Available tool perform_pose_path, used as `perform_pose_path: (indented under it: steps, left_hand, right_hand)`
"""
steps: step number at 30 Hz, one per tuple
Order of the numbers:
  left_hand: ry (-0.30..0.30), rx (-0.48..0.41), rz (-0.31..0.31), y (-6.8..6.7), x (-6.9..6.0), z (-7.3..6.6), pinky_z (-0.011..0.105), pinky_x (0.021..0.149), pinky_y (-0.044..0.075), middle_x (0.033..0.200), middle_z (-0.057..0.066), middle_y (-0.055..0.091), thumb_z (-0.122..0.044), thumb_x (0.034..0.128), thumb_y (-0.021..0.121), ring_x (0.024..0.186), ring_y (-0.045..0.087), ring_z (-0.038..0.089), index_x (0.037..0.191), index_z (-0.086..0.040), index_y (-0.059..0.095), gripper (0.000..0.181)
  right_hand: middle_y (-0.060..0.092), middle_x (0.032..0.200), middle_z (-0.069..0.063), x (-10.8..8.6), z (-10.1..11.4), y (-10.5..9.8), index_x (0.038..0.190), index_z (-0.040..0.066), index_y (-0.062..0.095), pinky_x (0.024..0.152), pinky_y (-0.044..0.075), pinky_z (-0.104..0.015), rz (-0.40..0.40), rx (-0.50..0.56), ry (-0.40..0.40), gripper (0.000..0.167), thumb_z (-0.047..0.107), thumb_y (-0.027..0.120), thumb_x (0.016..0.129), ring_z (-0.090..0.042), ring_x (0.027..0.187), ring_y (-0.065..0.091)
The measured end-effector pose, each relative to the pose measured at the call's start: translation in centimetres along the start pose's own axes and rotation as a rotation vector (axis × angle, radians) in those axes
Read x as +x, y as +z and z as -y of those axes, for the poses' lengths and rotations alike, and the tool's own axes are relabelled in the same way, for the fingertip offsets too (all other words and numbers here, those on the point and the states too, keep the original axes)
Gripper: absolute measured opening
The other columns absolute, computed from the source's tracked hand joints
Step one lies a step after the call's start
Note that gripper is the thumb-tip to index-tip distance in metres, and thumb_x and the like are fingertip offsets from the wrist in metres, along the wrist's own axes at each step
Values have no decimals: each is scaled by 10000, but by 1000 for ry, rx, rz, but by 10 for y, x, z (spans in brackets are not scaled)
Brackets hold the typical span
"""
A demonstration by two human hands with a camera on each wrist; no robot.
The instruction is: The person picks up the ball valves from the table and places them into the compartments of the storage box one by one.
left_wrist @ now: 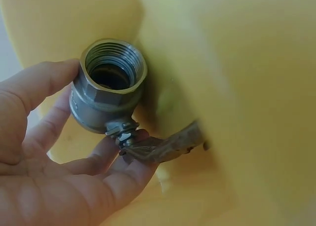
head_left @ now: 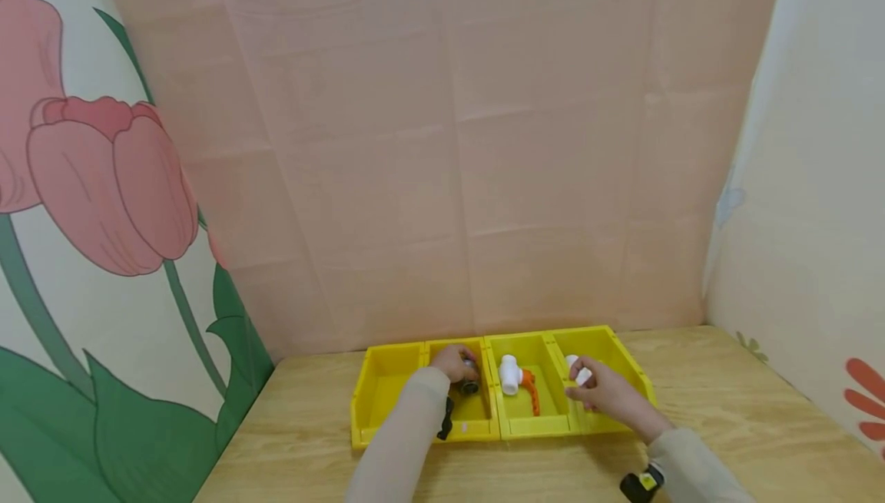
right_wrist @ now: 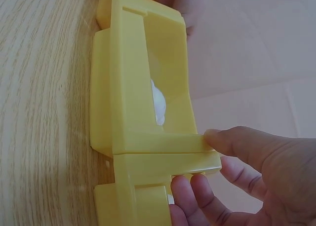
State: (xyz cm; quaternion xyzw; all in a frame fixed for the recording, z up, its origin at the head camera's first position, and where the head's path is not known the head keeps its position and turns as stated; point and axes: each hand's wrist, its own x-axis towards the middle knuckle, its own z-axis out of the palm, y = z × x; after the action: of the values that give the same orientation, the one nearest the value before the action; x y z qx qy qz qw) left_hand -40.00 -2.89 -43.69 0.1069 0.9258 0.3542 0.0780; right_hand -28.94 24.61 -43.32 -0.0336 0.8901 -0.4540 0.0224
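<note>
My left hand is inside the second yellow bin from the left. In the left wrist view its thumb and fingers hold a metal ball valve, threaded opening facing the camera, lever handle against the fingertips. My right hand straddles the wall between the third and fourth bins. The right wrist view has its thumb on that divider and curled fingers on the other side. Beside those fingers, a white fitting sits in the fourth bin, partly hidden.
A white plastic valve with an orange handle lies in the third bin. The leftmost bin stands at the row's left end. All stand joined on a wooden table, before a pink cloth backdrop.
</note>
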Motion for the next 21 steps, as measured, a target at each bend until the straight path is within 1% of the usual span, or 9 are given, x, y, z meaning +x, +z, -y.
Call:
perform_pose_path:
  steps: [7,12,15,17,21]
  left_hand:
    - [-8,-3,8,0,2,2,322,687,495,941,25,641,-129,806,769,762,556,160,1064,-100,677,276]
    - [-18,20,0,1,5,2,335,727,498,971,22,644,-132,812,764,789,556,158,1071,-111,679,274]
    - [-20,29,-1,0,6,2,349,744,500,976,25,643,-133,817,763,799,559,163,1074,-112,680,271]
    - [-22,35,6,0,7,2,357,755,501,982,28,644,-138,818,763,810,564,168,1079,-114,682,275]
    - [-25,55,41,-1,7,1,367,766,509,1023,24,653,-155,835,743,848,585,171,1110,-126,680,283]
  right_hand:
    - [535,688,-57,1,-2,0,1032,60,490,535,426,-277,0,-5,11,290,205,696,889,-177,601,521]
    - [538,695,-57,3,-3,1,1031,62,492,536,426,-275,-5,-11,15,291,209,697,888,-179,604,524]
    - [539,696,-59,3,-2,1,1025,69,496,540,428,-277,-8,0,32,300,221,708,877,-184,606,526]
    - [540,697,-61,3,-2,0,1025,69,496,543,429,-279,-7,-1,36,315,232,716,869,-186,606,527]
    - [543,697,-65,3,-1,0,1020,75,496,544,428,-280,-11,-11,44,320,235,723,861,-189,606,530]
